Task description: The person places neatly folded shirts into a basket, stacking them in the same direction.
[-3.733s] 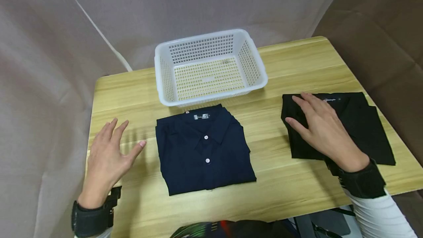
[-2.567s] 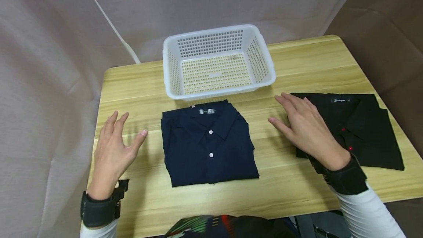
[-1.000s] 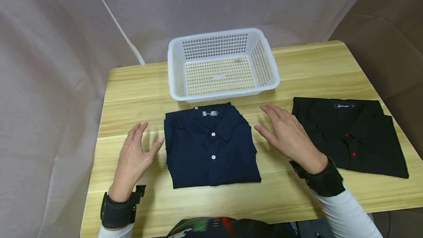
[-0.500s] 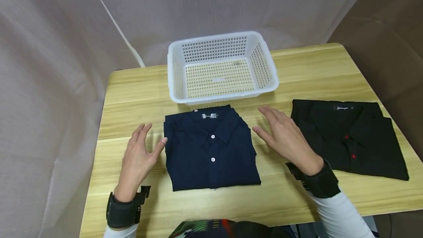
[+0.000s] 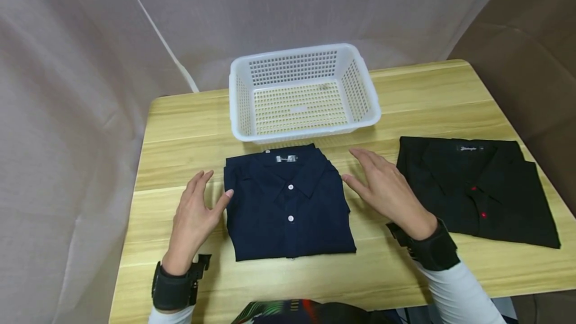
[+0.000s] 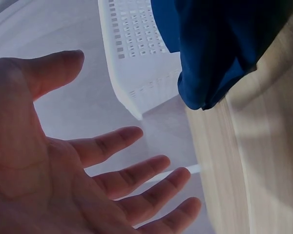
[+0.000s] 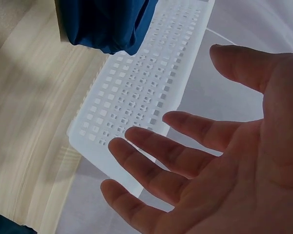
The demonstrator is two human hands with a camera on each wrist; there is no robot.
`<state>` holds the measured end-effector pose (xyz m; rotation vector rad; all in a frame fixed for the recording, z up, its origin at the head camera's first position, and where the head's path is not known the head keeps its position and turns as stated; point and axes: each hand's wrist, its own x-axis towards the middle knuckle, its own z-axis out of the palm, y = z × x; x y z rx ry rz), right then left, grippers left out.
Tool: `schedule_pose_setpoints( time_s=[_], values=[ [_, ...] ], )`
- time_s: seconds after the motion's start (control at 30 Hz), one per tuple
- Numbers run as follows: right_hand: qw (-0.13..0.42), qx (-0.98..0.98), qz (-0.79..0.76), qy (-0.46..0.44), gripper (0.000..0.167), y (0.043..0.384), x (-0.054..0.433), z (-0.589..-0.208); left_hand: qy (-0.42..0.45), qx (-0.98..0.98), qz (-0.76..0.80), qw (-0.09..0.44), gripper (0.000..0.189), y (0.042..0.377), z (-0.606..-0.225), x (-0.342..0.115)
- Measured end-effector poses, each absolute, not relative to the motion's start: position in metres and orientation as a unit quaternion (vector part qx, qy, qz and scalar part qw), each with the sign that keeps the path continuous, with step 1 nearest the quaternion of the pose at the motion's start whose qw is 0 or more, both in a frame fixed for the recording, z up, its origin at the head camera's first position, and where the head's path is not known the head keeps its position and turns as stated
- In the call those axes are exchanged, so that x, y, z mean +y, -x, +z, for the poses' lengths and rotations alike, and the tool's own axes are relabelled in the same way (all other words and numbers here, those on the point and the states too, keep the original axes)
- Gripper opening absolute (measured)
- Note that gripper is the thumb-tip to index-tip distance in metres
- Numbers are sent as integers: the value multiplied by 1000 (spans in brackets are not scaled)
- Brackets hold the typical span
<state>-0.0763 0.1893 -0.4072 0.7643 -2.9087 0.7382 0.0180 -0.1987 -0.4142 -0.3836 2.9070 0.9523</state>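
A folded navy shirt [image 5: 288, 204] with white buttons lies on the table between my two hands. My left hand [image 5: 193, 221] hovers at its left edge, fingers spread, holding nothing; the thumb tip is close to the cloth, and I cannot tell whether they touch. On the other side my right hand [image 5: 387, 191] is held with loose, spread fingers near the shirt's right edge, also holding nothing. Both wrist views show bare palms, with the navy shirt [image 6: 210, 48] a little beyond the left fingers and the same shirt [image 7: 107, 24] past the right ones.
Behind the shirt stands a white perforated plastic basket [image 5: 299, 131] with nothing in it. A folded black shirt [image 5: 468, 189] with red buttons lies at the right of the wooden table [image 5: 180, 129]. Grey cloth [image 5: 279, 4] hangs behind the table.
My right hand has moved left from over the black shirt to the navy shirt's right side. The left hand has come rightward to its left edge. Both shirts lie as before.
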Motion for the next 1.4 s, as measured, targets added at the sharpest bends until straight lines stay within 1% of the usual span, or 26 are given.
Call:
schedule_pose_setpoints(
  time_s=[0.27,0.63,0.83,1.07,1.4],
  values=[
    [-4,-943,233,-239,64,77,188,-407,130,939,318,32,74,-18,-417,-197],
    [-26,-943,237,-231,66,78,182,-412,127,930,343,33,69,-14,-423,-192],
    [-45,-944,241,-221,67,77,179,-415,126,926,350,62,69,-15,-426,-189],
    [-70,-945,243,-206,67,76,177,-421,128,925,345,95,73,-17,-431,-184],
    [-67,-945,244,-205,68,74,173,-430,122,923,345,117,78,-22,-436,-180]
  ],
)
